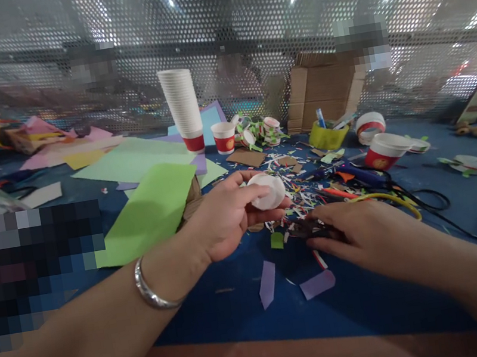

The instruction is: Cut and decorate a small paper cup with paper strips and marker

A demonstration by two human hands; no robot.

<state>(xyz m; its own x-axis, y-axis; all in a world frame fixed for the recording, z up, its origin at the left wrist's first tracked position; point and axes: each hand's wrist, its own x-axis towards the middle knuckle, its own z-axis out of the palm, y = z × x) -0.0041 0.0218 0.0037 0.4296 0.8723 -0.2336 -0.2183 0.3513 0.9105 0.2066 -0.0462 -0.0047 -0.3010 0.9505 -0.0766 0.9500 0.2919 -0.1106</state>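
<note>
My left hand (229,210) pinches a small white round cup base (268,191), thumb on top and fingers beneath. To its right, my right hand (350,230) is closed around a dark metal cutting tool (307,228); its handles are mostly hidden, so I cannot tell its exact kind. Below the hands lie a pointed purple paper strip (268,283), a rounded purple strip (317,285) and a small green paper piece (277,240). Paper scraps (299,193) are scattered just beyond both hands.
A tall stack of paper cups (182,106) stands behind, beside a single cup (224,138). Green sheets (149,217) lie left. A blue glue gun (360,175) with a black cord, a red-and-white cup (385,150) and a yellow holder (328,135) are right. Cardboard (319,90) leans against the perforated screen.
</note>
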